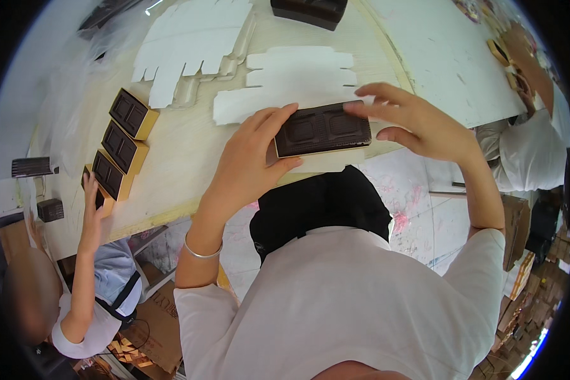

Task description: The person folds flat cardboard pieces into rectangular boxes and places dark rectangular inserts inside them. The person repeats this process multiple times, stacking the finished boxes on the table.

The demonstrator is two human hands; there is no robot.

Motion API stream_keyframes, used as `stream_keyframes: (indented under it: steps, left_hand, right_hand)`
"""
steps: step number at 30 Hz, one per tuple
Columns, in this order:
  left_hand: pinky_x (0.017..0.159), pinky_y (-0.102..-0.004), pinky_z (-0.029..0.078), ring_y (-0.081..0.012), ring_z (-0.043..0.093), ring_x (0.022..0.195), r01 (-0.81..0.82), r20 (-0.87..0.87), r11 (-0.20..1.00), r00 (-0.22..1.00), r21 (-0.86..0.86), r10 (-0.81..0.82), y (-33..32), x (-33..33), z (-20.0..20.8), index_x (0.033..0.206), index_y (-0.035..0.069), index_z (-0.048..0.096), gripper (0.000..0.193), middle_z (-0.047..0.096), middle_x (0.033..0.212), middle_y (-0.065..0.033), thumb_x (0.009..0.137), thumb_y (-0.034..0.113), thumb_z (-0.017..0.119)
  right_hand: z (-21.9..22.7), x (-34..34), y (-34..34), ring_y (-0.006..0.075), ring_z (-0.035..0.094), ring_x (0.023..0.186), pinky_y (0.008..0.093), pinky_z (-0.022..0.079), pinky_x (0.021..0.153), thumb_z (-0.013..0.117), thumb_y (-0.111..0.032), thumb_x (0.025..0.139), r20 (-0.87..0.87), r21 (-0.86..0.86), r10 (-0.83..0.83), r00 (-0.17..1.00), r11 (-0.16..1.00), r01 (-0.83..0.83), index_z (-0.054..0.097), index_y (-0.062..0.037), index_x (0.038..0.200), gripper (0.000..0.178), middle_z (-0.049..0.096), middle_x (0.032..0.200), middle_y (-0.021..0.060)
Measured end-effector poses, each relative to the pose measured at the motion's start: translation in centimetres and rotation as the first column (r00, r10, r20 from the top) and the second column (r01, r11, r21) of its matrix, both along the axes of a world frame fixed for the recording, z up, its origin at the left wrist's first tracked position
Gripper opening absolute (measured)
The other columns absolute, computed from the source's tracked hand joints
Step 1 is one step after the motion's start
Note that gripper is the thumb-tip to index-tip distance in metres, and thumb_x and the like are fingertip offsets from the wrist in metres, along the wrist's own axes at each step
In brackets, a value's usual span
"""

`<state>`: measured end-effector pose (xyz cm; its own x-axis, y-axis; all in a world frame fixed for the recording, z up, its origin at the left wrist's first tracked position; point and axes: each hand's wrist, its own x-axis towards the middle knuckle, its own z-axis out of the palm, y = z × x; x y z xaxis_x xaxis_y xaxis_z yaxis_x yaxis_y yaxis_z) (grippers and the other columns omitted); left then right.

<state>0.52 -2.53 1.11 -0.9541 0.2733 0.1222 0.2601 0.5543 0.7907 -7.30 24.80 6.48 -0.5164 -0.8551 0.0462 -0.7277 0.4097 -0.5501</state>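
A shallow gold-sided box with a dark brown moulded tray (323,128) in its top lies near the table edge in front of me. My left hand (247,155) grips its left end, fingers along the far edge and thumb at the near corner. Over the right end, my right hand (421,123) is open with its fingers spread. One fingertip is at the tray's far right corner; whether it touches I cannot tell. Just beyond the box lies a flat white cardboard blank (297,69) with slotted edges.
More white blanks (190,38) are piled at the far left. Dark brown trays (310,12) sit at the far edge. Several gold boxes with dark trays (123,145) stand in a row on the left, where a co-worker's hand (92,206) reaches the nearest. Another person (529,133) works at the right.
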Motion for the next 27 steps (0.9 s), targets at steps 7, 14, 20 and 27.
stream_keyframes:
  steps: [7, 14, 20, 27]
  left_hand:
    - [0.088, -0.0328, 0.050, -0.0233, 0.057, 0.105, 0.046, 0.045, 0.999, 0.998, 0.011, -0.047, -0.3, -0.3, -0.2, 0.135, 0.009, 0.049, 0.071, 0.053, 0.125, -0.0104, 0.071, 0.007, 0.078]
    - [0.089, -0.0365, 0.046, -0.0303, 0.054, 0.105, 0.034, -0.087, 0.998, 0.995, -0.047, -0.038, -0.4, 0.1, -1.2, 0.136, 0.009, 0.048, 0.072, 0.053, 0.124, -0.0114, 0.071, 0.014, 0.078]
    - [0.100, -0.0400, 0.039, -0.0349, 0.043, 0.123, -0.002, -0.137, 0.998, 0.991, -0.065, -0.007, -0.5, 1.0, -0.7, 0.140, 0.006, 0.042, 0.084, 0.037, 0.143, -0.0143, 0.072, 0.039, 0.078]
    - [0.113, -0.0509, 0.021, -0.0313, 0.038, 0.134, 0.056, -0.222, 0.921, 0.963, -0.385, -0.152, 0.8, 3.0, 0.4, 0.133, 0.008, 0.051, 0.073, 0.046, 0.140, -0.0139, 0.074, 0.043, 0.075]
  right_hand:
    - [-3.1, -0.1, -0.1, 0.0226, 0.056, 0.082, 0.0348, 0.049, 0.077, 0.064, -0.006, 0.068, -0.689, 0.306, 0.377, 0.620, 0.926, -0.222, 0.065, 0.0002, 0.109, 0.041, 0.054, 0.097, 0.0113]
    - [-3.6, 1.9, -0.8, 0.0421, 0.043, 0.127, 0.0455, 0.040, 0.102, 0.070, -0.023, 0.078, -0.379, 0.054, 0.169, 0.910, 0.985, -0.161, 0.050, 0.0080, 0.125, 0.059, 0.036, 0.143, 0.0260]
    - [-4.4, 2.4, -0.8, 0.0400, 0.050, 0.116, 0.0445, 0.043, 0.098, 0.072, -0.013, 0.075, -0.337, -0.176, 0.048, 0.940, 0.978, -0.113, 0.058, 0.0004, 0.118, 0.048, 0.047, 0.131, 0.0240]
    - [6.3, -13.2, 13.1, 0.0361, 0.043, 0.128, 0.0443, 0.034, 0.107, 0.072, -0.024, 0.080, -0.844, -0.113, -0.345, 0.411, 0.863, 0.492, 0.048, -0.0092, 0.135, 0.062, 0.048, 0.137, 0.0158]
